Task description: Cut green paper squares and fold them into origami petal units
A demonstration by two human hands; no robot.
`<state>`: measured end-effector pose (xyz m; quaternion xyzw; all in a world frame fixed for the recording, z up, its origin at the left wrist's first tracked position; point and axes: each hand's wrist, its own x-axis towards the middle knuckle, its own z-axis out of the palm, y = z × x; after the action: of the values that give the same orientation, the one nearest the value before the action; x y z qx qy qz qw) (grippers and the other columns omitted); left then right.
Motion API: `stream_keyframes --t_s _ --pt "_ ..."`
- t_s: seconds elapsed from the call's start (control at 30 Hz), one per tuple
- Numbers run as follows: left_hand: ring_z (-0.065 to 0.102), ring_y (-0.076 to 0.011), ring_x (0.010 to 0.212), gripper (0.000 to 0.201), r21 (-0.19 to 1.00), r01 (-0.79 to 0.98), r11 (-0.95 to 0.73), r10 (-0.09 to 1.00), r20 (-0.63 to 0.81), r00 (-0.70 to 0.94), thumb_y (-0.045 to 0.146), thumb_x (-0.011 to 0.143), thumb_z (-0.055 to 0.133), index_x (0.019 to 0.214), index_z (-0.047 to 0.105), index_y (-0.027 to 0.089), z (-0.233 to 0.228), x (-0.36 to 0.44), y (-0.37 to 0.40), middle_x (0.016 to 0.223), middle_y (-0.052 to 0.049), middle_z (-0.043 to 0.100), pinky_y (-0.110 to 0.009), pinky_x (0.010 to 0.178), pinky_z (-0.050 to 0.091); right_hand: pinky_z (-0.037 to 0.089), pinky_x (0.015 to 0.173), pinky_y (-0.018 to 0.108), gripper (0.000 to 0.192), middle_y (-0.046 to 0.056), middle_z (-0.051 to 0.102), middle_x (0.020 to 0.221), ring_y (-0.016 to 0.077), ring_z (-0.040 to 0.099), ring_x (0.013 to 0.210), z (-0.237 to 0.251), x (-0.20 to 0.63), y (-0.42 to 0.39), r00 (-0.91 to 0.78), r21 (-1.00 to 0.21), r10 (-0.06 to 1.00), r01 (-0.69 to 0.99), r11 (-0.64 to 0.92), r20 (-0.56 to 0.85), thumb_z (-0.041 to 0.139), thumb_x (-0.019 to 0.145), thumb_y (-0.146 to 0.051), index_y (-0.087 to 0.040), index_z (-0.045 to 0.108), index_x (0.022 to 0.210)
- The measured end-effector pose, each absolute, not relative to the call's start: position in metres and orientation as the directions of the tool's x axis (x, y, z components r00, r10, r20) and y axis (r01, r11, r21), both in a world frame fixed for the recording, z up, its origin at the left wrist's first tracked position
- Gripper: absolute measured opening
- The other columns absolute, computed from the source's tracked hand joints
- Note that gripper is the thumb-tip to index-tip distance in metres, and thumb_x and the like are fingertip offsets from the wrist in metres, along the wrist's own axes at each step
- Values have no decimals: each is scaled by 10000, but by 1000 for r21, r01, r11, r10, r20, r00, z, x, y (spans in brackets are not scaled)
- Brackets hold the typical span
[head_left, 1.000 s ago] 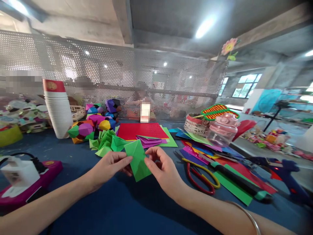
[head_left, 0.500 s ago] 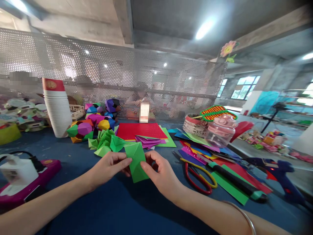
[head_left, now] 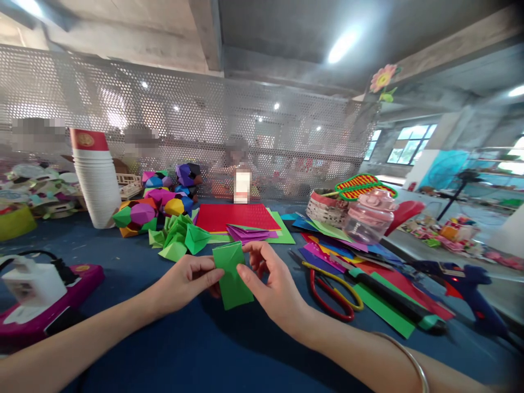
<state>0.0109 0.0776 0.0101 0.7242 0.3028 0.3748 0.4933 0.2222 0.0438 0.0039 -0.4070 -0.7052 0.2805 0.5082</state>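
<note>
Above blue table (head_left: 196, 349): one green folded paper (head_left: 232, 275) pinched by left hand (head_left: 186, 281) and right hand (head_left: 274, 286) (fingers clamped on edges).

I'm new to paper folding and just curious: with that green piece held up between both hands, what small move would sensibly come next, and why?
Probably pressing the fold flat. The left hand and right hand pinch the green paper from either side above the blue table, and its top flap looks bent over but not sharply creased.

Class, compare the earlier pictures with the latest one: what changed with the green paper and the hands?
The top point of the green paper has been folded down, so it is now squarer. Left hand and right hand still pinch it. Scissors stayed put.
</note>
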Motion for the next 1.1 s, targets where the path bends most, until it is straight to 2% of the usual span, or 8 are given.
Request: stream_keyframes --t_s 0.13,0.2,0.33,0.53,0.7,0.8,0.97,1.1 --pt "682 -186 630 397 957 31 -290 793 221 568 528 836 793 653 777 176 10 9 78 673 -43 712 -249 621 554 419 694 305 139 12 531 847 168 496 772 2 224 46 -229 -769 846 352 533 481 639 920 -327 -193 616 894" --pt "702 -202 693 413 964 3 -267 786 217 579 588 844 766 780 812 182 10 9 78 762 -52 746 -271 683 574 425 709 308 182 24 546 860 176 508 791 1 224 47 -259 -760 834 345 550 486 618 941 -335 -194 607 827" --pt "710 -291 1060 531 981 -129 -141 770 191 609 661 906 655 1205 765 236 12 9 75 1160 -88 764 -365 940 565 480 788 327 182 39 629 916 196 582 857 1 222 47 -314 -882 859 115 458 405 570 984 -377 -201 605 949" --pt "541 -344 1373 623 981 -195 15 706 128 697 524 833 804 1378 666 256 16 8 71 1417 -87 657 -365 1074 475 516 873 340 272 42 692 987 203 643 924 3 219 46 -400 -946 860 -85 312 319 662 952 -473 -212 633 1019" --pt "615 -330 1261 553 983 -179 -51 772 152 618 453 827 818 1310 693 214 13 5 78 1346 -111 694 -368 1034 486 497 695 269 336 20 687 912 148 583 758 3 219 48 -350 -946 882 -44 320 315 691 921 -536 -210 631 977" --pt "676 -265 1110 448 983 -179 -40 830 133 542 413 838 817 1215 723 190 10 3 83 1242 -108 735 -305 920 529 448 607 252 367 6 650 859 133 535 696 3 220 50 -313 -946 896 -26 323 314 701 899 -563 -209 612 938" --pt "717 -202 929 296 974 -227 4 881 104 461 325 836 832 1080 746 181 11 2 84 1096 -79 770 -266 810 574 410 562 258 339 15 621 826 149 532 686 2 225 56 -262 -935 910 65 349 321 660 917 -533 -201 609 958" --pt "729 -207 922 347 969 -245 12 905 94 415 332 790 869 1080 749 183 12 2 83 1086 -75 775 -274 812 592 422 563 260 305 41 642 861 169 555 724 0 228 61 -225 -917 916 149 369 332 634 924 -489 -191 619 985"
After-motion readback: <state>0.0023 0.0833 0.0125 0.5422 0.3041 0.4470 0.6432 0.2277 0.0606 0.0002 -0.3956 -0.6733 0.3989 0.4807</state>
